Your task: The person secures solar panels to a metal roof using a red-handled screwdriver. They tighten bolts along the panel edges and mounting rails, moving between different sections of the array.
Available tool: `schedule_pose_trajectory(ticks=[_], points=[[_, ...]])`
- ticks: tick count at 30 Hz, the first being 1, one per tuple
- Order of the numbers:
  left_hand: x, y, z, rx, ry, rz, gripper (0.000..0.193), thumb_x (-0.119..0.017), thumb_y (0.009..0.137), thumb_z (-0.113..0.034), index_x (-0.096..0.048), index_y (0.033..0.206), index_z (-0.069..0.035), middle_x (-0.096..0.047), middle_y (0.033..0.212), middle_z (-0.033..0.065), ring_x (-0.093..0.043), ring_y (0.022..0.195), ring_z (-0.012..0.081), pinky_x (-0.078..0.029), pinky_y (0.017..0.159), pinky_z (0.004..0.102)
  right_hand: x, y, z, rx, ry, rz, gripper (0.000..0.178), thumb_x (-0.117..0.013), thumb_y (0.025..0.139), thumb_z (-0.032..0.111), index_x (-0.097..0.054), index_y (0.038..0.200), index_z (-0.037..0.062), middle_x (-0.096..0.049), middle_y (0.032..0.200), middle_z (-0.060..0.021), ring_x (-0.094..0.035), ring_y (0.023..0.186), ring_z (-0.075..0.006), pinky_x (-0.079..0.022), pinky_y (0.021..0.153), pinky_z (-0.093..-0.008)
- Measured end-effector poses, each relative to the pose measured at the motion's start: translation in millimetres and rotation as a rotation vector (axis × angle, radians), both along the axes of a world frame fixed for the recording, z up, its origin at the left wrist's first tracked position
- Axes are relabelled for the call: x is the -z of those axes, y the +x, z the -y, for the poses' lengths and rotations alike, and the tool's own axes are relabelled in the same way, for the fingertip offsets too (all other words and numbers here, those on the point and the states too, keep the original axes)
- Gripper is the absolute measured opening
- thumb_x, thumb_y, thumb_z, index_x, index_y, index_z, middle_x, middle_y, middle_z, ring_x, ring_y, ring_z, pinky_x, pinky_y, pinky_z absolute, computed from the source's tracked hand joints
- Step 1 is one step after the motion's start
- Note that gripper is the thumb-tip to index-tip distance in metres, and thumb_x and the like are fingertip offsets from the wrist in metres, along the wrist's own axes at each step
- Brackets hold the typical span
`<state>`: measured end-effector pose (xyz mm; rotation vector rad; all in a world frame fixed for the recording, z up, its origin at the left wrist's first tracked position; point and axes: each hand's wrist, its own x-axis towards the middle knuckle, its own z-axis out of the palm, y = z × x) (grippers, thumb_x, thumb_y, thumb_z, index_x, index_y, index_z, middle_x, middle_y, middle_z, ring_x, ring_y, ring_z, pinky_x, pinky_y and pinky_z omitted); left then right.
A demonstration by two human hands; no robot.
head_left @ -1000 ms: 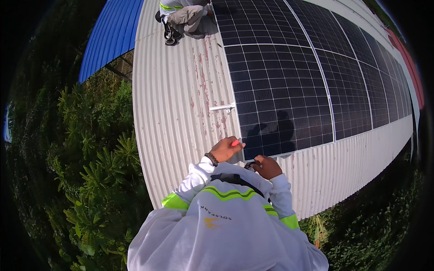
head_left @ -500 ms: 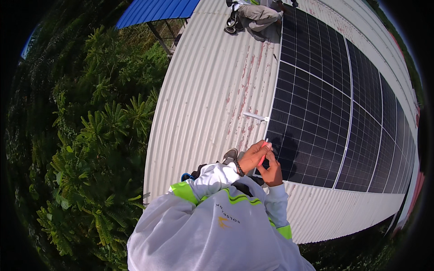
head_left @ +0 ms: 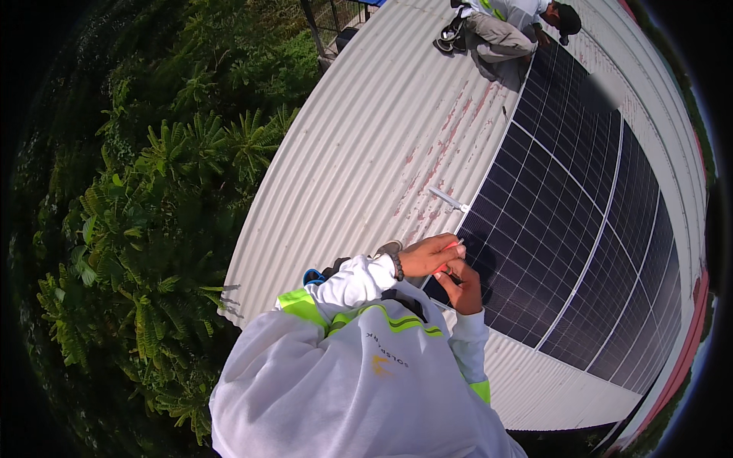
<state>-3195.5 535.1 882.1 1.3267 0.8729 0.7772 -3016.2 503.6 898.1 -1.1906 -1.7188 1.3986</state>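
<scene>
Just above the near left corner of the solar panel [head_left: 534,198], my two hands are close together. My left hand [head_left: 426,256], a dark beaded bracelet at its wrist, is closed around a small red thing [head_left: 453,245]. From below, my right hand [head_left: 464,290] meets it with bent fingers pressed against the same red thing. Fingers hide most of it, so its kind cannot be made out. A short metal mounting rail [head_left: 447,198] sticks out from the panel's left edge, beyond my hands.
Corrugated white roofing [head_left: 328,160] with peeling patches runs along the panels' left side. A co-worker [head_left: 500,38] crouches at the far end of the panel row. Past the roof's left edge grow dense green plants [head_left: 168,244]. My shoe [head_left: 388,249] rests on the roof.
The view has turned, so the panels now slant and more of the co-worker shows. My hands remain together on the red thing, with less of it visible.
</scene>
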Motion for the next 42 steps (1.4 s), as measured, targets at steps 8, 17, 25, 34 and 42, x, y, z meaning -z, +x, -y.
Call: schedule_pose_trajectory(ticks=[8, 17, 25, 34, 42], points=[[-1.4, 0.7, 1.2, -0.054, -0.172, 0.026, 0.04, -0.059, 0.099, -0.036, -0.061, 0.12, -0.002, -0.064, 0.109, 0.011, -0.064, 0.098, 0.0173, -0.05, 0.089, 0.0328, 14.0, 6.2, -9.6, -0.097, 0.017, 0.279, 0.016, -0.074, 0.08, 0.005, -0.066, 0.093, -0.0001, -0.061, 0.071, -0.0073, -0.054, 0.061, -0.0125, -0.045, 0.058, -0.0295], [25.0, -28.4, -6.1, -0.252, -0.092, 0.045, 0.03, -0.064, 0.093, -0.031, -0.066, 0.108, -0.004, -0.07, 0.101, 0.0103, -0.066, 0.096, 0.0214, -0.051, 0.088, 0.0351, 138.9, 78.3, 16.0, -0.033, -0.644, 0.606, 0.034, -0.074, 0.085, 0.035, -0.071, 0.095, 0.003, -0.061, 0.067, -0.0037, -0.057, 0.058, -0.0127, -0.045, 0.056, -0.0305], [20.9, -63.5, 22.6, -0.544, -0.125, 0.051, 0.026, -0.061, 0.097, -0.027, -0.066, 0.11, -0.004, -0.068, 0.095, 0.0032, -0.061, 0.087, 0.0099, -0.05, 0.08, 0.028, 196.4, 160.6, 75.1, -0.068, -0.811, 0.941, 0.041, -0.069, 0.087, 0.047, -0.071, 0.092, 0.006, -0.06, 0.064, -0.0039, -0.054, 0.049, -0.0143, -0.042, 0.045, -0.0323], [27.9, -56.3, 103.2, -0.575, -0.287, -0.039, 0.023, -0.061, 0.096, -0.023, -0.066, 0.108, -0.004, -0.067, 0.095, 0.0027, -0.06, 0.09, 0.0111, -0.049, 0.085, 0.0279, 232.7, 149.9, 70.2, 0.045, -0.813, 0.74, 0.033, -0.068, 0.089, 0.038, -0.069, 0.095, 0.0063, -0.055, 0.061, -0.0003, -0.049, 0.046, -0.0097, -0.035, 0.041, -0.0278], [30.7, -43.4, 158.6, -0.494, -0.269, -0.095, 0.029, -0.062, 0.096, -0.029, -0.065, 0.108, -0.003, -0.068, 0.097, 0.0063, -0.062, 0.093, 0.0152, -0.048, 0.085, 0.0315, 216.2, 128.3, 92.9, 0.033, -0.734, 0.639, 0.031, -0.066, 0.09, 0.039, -0.067, 0.093, 0.0074, -0.054, 0.059, 0.0008, -0.048, 0.045, -0.0087, -0.034, 0.04, -0.0265]])
